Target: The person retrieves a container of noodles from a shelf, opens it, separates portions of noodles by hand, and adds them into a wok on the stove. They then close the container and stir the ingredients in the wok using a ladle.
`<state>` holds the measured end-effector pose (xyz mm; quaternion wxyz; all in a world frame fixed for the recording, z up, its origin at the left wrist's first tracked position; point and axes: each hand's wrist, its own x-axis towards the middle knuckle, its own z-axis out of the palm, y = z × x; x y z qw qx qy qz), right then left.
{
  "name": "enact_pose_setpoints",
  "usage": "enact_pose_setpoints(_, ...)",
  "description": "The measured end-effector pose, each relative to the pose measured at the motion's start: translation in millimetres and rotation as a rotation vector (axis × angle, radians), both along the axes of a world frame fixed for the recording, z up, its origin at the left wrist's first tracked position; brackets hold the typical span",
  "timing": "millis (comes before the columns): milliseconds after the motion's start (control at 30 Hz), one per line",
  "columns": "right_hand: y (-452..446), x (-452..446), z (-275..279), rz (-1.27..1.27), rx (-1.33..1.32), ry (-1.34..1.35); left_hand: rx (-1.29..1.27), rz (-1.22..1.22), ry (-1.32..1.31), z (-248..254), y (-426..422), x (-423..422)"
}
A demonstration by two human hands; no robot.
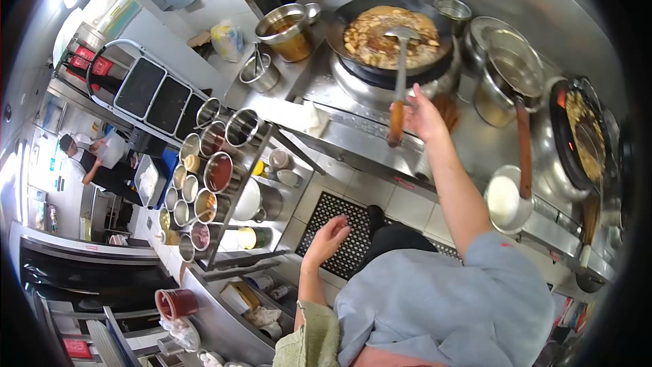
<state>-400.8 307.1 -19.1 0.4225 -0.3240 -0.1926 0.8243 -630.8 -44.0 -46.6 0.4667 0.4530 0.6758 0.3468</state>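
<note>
My right hand [426,117] is beside the wooden handle of a wok spatula [402,68], fingers apart and at or just behind the handle. Whether they touch it is hard to tell. The spatula's metal head rests in a large wok [333,35] of brown, bubbling liquid with many chunky pieces [370,41]. The wok sits on a round steel burner stand. My left hand [329,239] hangs over the floor near the rack of containers, holding nothing, its fingers loosely bent and apart. A green towel [314,333] lies over my left forearm.
Steel pots of sauces and ingredients [219,171] fill the rack at left. A strainer over a pot [516,71], a bowl of white contents [504,198] and a second wok [577,129] stand right. A person [102,170] works far left. A black mat [333,224] covers the floor.
</note>
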Motion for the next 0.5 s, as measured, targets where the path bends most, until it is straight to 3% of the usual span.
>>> enact_pose_setpoints(33,-6.7,-11.6,23.0,-0.060,0.047,0.048,-0.062,0.071,0.016,-23.5,-7.9,-26.1)
enact_pose_setpoints(100,-6.7,-24.8,38.9,-0.140,0.217,-0.172,-0.316,0.141,0.357,-46.9,-36.4,-71.7)
enact_pose_setpoints(167,3.7,-25.1,45.2,-0.183,0.269,-0.282,-0.405,0.059,0.580,-66.8,-66.6,-111.0)
enact_pose_setpoints(300,-12.4,-11.4,80.9,-0.124,0.365,-0.300,-0.496,0.035,0.478,-108.6,-98.6,-164.4)
enact_pose_setpoints(367,-28.7,-15.1,110.5,-0.208,0.375,-0.141,-0.547,-0.026,0.471,-123.1,-72.1,-183.9)
enact_pose_setpoints(433,-29.4,-16.5,121.4,-0.237,0.306,-0.146,-0.561,-0.282,0.537,-140.5,-45.3,-208.3)
enact_pose_setpoints(467,-29.7,-16.2,123.7,-0.214,0.382,-0.351,-0.424,-0.323,0.460,-154.7,-24.9,-223.1)
enact_pose_setpoints(500,-33.8,-17.3,129.0,-0.188,0.451,-0.555,-0.532,-0.310,0.326,-149.8,8.9,-231.7)
